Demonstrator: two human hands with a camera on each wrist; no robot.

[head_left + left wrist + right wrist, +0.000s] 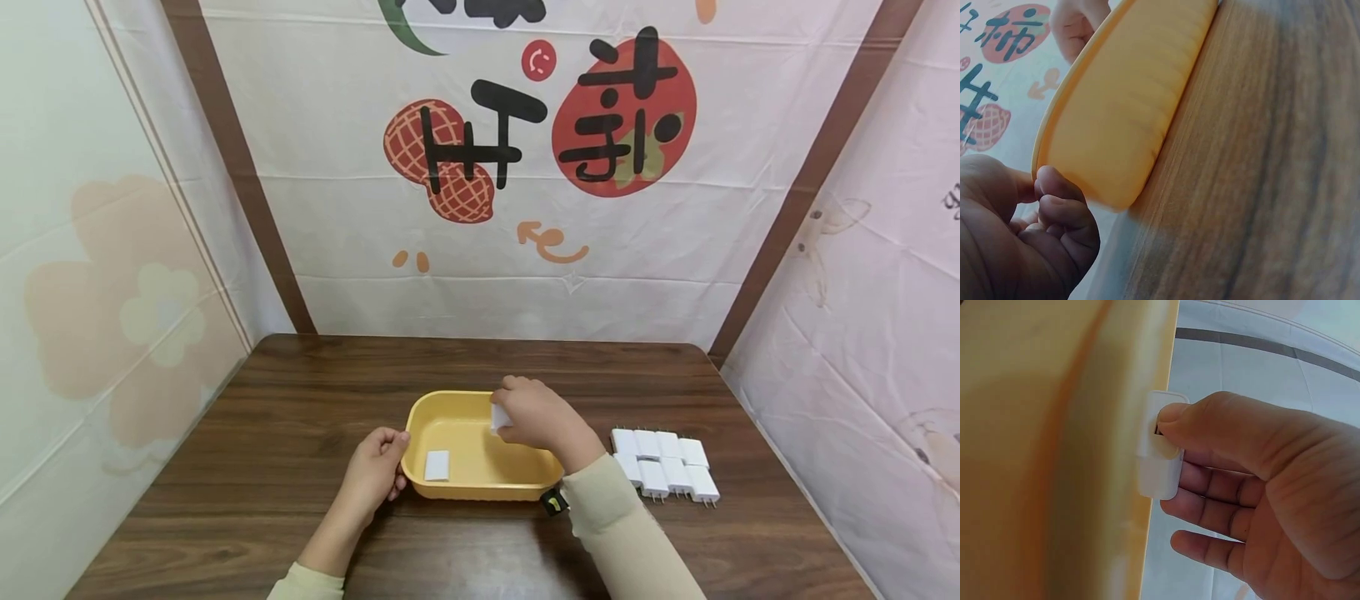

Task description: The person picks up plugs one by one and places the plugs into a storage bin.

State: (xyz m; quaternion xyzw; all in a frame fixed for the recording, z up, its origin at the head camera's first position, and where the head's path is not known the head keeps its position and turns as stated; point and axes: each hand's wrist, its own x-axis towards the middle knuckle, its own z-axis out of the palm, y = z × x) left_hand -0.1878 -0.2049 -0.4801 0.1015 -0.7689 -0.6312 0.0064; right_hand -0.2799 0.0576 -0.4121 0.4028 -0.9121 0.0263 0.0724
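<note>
Right wrist view: thumb and fingers of the right hand [1272,462] pinch a white adapter [1159,467], narrow grip; the lower fingers lie loosely bent, apart from it. A dark slot shows just beside the thumb tip. Long axis runs roughly along the nearby edge of the yellow tray [487,492]. Prongs not seen; which way they point cannot be told.

Head view: same adapter held over the tray's right half, toward the far side, its visible part taller than wide. Left hand [372,467] pinches the tray's left rim between thumb and curled fingers. Tray's long axis runs left to right. Inside, near left corner: a second adapter [437,466], lying flat.

Right of the tray, eight more adapters [677,476] in two rows of four, long axes near to far. Near-row prongs point near; far-row prongs point far. All on a brown wood-grain table [315,375]. Pale sleeve [630,533] on the right arm. Beyond, printed cloth [360,283] with fruit and dark lettering.
</note>
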